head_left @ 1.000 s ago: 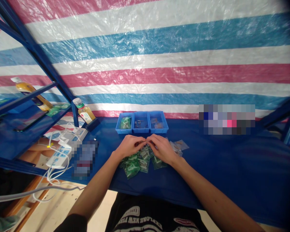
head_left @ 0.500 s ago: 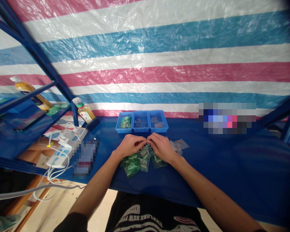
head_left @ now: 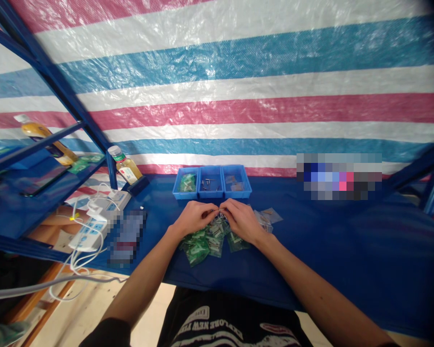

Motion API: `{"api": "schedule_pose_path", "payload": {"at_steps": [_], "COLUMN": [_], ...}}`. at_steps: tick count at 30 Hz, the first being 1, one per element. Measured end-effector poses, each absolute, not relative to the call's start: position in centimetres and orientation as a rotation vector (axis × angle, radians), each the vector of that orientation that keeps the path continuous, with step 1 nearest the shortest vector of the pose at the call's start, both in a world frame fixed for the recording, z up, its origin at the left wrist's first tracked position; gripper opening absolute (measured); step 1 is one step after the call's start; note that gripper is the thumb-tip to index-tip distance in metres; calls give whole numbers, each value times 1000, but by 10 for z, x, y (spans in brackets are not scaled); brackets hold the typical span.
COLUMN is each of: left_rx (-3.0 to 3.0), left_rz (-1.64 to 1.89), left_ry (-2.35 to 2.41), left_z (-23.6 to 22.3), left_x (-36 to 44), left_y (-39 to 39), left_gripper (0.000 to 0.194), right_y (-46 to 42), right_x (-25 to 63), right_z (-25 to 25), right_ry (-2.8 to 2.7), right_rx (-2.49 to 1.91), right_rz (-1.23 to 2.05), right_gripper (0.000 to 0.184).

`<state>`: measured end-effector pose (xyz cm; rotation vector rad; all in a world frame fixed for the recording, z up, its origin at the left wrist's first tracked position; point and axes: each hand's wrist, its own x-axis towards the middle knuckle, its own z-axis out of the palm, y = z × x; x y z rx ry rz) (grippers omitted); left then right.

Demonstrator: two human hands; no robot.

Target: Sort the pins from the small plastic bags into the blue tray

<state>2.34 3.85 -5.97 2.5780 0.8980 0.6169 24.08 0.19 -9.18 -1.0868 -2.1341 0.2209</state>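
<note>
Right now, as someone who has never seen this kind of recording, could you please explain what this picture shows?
This view comes from a camera worn on a person's head, looking forward and down; no robot is involved. The bare left hand and right hand meet at the fingertips, seemingly pinching a small metal piece, though it is too small to be sure. Below them lies a pile of small green-labelled plastic bags. Beyond stand three blue plastic bins on a blue table cover, with a striped tarpaulin behind.
</note>
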Motion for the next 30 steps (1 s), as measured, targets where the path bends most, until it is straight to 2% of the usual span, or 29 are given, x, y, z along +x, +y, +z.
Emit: {"api": "schedule_pose_path", "payload": {"at_steps": [30], "left_rx": [2555], "left_rz": [628], "left_ry": [930], "left_z": [-62], "left_x": [23], "left_y": [40], "left_gripper": [25], "right_y": [3], "right_x": [242], "right_z": [-94], "right_ry": [-2131], "right_rx": [-1130], "right_rz": [236], "right_gripper": [12]}}
